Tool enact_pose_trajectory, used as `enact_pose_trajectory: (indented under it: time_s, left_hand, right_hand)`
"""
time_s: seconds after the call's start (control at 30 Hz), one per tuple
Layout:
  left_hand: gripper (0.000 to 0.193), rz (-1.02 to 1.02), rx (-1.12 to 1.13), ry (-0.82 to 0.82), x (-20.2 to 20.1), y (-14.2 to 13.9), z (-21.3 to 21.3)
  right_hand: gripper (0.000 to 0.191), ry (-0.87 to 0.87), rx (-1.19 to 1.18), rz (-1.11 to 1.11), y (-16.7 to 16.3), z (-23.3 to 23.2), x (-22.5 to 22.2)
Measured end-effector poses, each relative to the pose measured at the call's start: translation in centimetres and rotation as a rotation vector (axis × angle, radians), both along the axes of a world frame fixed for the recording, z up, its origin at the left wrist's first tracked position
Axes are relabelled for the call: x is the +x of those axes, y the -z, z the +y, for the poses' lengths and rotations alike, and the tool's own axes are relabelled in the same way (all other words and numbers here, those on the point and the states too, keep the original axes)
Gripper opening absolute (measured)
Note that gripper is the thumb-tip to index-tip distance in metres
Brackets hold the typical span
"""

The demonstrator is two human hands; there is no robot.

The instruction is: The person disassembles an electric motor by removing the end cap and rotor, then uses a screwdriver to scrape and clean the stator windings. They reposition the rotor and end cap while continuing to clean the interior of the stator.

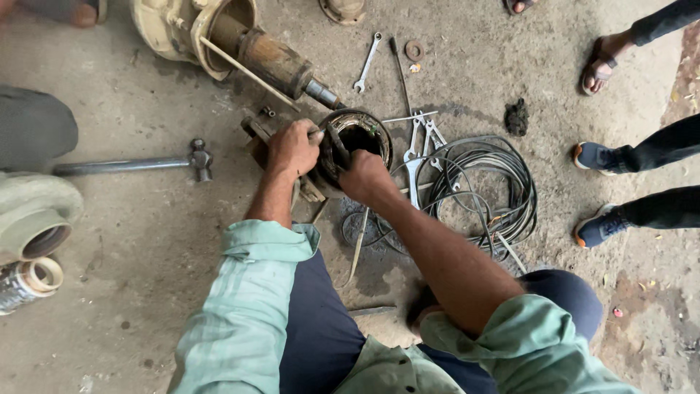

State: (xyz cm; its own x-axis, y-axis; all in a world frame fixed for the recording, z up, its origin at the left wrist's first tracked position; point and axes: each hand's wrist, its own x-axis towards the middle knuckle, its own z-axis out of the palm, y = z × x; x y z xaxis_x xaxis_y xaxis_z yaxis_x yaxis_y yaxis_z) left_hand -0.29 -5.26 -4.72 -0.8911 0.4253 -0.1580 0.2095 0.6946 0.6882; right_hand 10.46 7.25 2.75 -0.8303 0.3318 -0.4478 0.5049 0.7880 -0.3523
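Observation:
A dark, rusty round motor housing (364,130) stands open-topped on the concrete floor in front of me. My left hand (292,148) is closed on its left rim, where a thin metal rod pokes out between the fingers. My right hand (363,177) is closed on the near rim, gripping a dark part that reaches into the opening. What lies under either palm is hidden. Both forearms come out of rolled-up pale green sleeves.
A coil of grey cable (485,186) and pliers (419,146) lie right of the housing. A hammer (138,165) lies at the left, a large cream pump body with a rusty shaft (240,44) behind, a spanner (368,62) beyond. Other people's feet (601,157) stand at the right.

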Motion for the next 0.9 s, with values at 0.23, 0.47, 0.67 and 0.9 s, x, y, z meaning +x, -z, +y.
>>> enact_pose_trajectory:
  time_s: [0.23, 0.47, 0.67, 0.9]
  left_hand:
    - [0.030, -0.072, 0.003, 0.018, 0.2, -0.7, -0.7]
    - [0.031, -0.030, -0.090, 0.015, -0.3, -1.1, 0.4]
    - [0.029, -0.090, -0.225, -0.155, 0.2, -2.2, 2.2]
    - [0.037, -0.092, -0.132, -0.067, 1.9, -4.0, 2.0]
  right_hand:
    - [0.034, -0.217, 0.425, 0.138, -6.1, 4.6, -5.6]
    - [0.027, -0.231, 0.368, 0.144, -4.1, 6.6, -2.8]
    - [0.038, -0.003, 0.198, 0.027, -0.5, 4.8, 2.9]
    - [0.020, -0.077, 0.440, 0.407, 1.4, 4.5, 5.2]
